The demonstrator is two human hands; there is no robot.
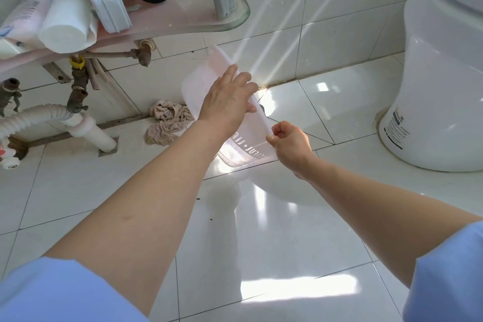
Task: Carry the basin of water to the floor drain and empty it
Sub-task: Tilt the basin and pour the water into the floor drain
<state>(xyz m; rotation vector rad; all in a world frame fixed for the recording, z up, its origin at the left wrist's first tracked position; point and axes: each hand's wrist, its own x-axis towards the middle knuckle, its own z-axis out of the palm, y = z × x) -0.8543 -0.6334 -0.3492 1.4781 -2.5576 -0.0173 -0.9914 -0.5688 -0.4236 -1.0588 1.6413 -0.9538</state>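
A translucent white plastic basin (206,78) is tipped steeply on its side, low over the tiled floor near the wall, with its underside and printed lettering turned toward me. My left hand (227,98) presses flat against its bottom, fingers spread over the far edge. At the near corner, my right hand (290,144) pinches the rim between thumb and fingers. A dark spot on the floor (262,110) shows just past the basin's edge by the wall joint; whether it is the drain I cannot tell. No water is visible.
A white toilet (439,86) stands at the right. A crumpled beige rag (167,120) lies by the wall left of the basin. Pipes and valves (78,91) run under a glass shelf (183,26) holding bottles at upper left. The glossy floor tiles (274,256) reflect sunlight.
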